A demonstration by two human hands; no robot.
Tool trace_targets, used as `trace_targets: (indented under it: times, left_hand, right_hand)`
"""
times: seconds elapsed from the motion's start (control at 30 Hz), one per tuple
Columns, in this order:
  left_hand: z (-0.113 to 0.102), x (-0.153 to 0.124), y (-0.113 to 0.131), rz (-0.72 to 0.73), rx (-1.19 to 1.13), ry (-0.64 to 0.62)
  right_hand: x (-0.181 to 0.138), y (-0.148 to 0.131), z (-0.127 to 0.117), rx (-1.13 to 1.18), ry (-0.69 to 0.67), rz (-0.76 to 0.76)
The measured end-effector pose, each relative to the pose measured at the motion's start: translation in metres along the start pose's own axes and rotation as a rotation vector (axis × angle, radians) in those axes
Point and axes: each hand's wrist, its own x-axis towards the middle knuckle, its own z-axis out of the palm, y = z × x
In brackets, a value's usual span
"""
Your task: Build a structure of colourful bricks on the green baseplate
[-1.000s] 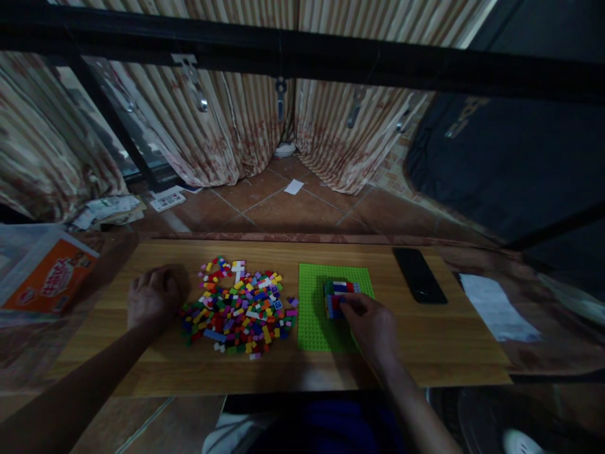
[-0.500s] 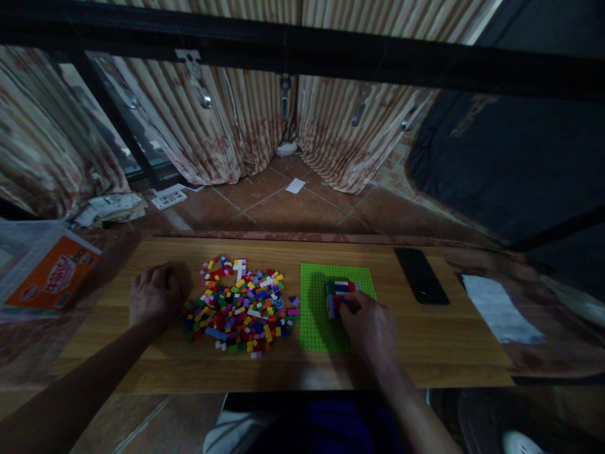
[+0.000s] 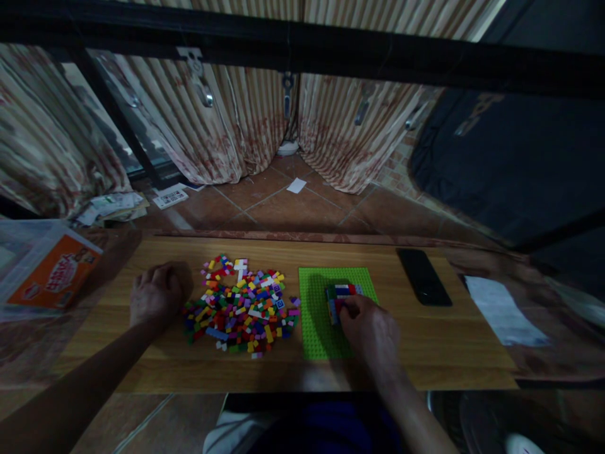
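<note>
My right hand (image 3: 373, 328) is over the green studded baseplate (image 3: 314, 337), its thumb and fingers pinched at the near right part of a small block-built structure (image 3: 332, 301). That structure has a low outline of toy bricks in blue, green, red and white. My fingers cover part of it, and the small brick they pinch is mostly hidden. My left hand (image 3: 155, 293) rests on the wooden table, fingers curled in and their tips out of sight. Right beside it spreads a loose pile of colourful toy bricks (image 3: 246, 309), reaching nearly to the baseplate's left edge.
A black phone (image 3: 424, 277) lies on the table (image 3: 454, 353) to the right of the baseplate. Off the left end stands a clear plastic box (image 3: 28, 236) with an orange label. Paper (image 3: 505, 309) lies beyond the right end. Curtains (image 3: 227, 126) hang behind.
The baseplate has slid slightly toward me and turned a little, with the brick structure on it. My right hand stays at the structure; my left hand has hardly moved.
</note>
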Motion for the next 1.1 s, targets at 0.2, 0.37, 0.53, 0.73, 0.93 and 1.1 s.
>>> trace_targets:
  times: [0.2,0.37,0.53,0.73,0.93,1.1]
  left_hand:
    - [-0.004,-0.0002,0.0025,-0.011,-0.025,-0.029]
    - [-0.0049,-0.0001,0.003,-0.001,-0.012,-0.038]
    - [-0.004,-0.0004,0.0026,-0.01,-0.01,-0.039]
    - [-0.0029,-0.0007,0.0022,-0.016,-0.011,-0.032]
    - [-0.0037,0.0001,0.0037,-0.004,-0.005,-0.025]
    - [-0.0047,-0.0002,0.0045,-0.011,-0.006,-0.026]
  right_hand:
    - [-0.0013,0.0039,0.0014,0.008,0.008,-0.029]
    - [-0.0033,0.0059,0.0034,0.025,0.031,-0.06]
    - [-0.0026,0.007,0.0055,0.042,0.034,-0.074]
    - [-0.0034,0.0086,0.0045,0.04,0.038,-0.115]
    - [-0.0043,0.0071,0.0028,0.008,0.034,-0.116]
    - [-0.0043,0.0083,0.0034,-0.006,0.03,-0.131]
